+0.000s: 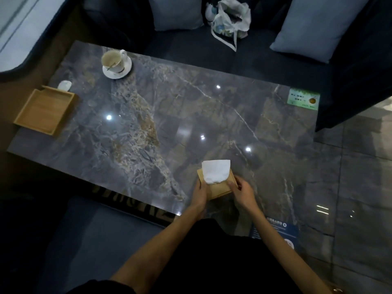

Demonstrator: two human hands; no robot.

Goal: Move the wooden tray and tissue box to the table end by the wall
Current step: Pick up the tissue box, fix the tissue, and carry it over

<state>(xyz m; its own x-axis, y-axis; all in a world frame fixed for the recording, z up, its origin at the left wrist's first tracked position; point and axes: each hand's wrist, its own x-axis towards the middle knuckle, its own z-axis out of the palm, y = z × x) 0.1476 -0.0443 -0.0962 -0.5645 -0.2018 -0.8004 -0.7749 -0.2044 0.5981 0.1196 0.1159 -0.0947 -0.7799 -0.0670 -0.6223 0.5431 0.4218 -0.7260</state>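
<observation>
A small wooden tissue box (219, 188) with a white tissue sticking out of its top stands near the front edge of the grey marble table (161, 115). My left hand (199, 194) grips its left side and my right hand (241, 193) grips its right side. The square wooden tray (45, 110) lies far away at the table's left end, partly over the edge, with nothing in it. A second wooden box with a white tissue (64, 85) shows just behind the tray.
A white cup on a saucer (116, 63) stands at the back left. A green sticker (303, 99) marks the back right corner and a blue one (275, 230) the front right. Behind the table is a dark sofa with cushions and a plastic bag (230, 18).
</observation>
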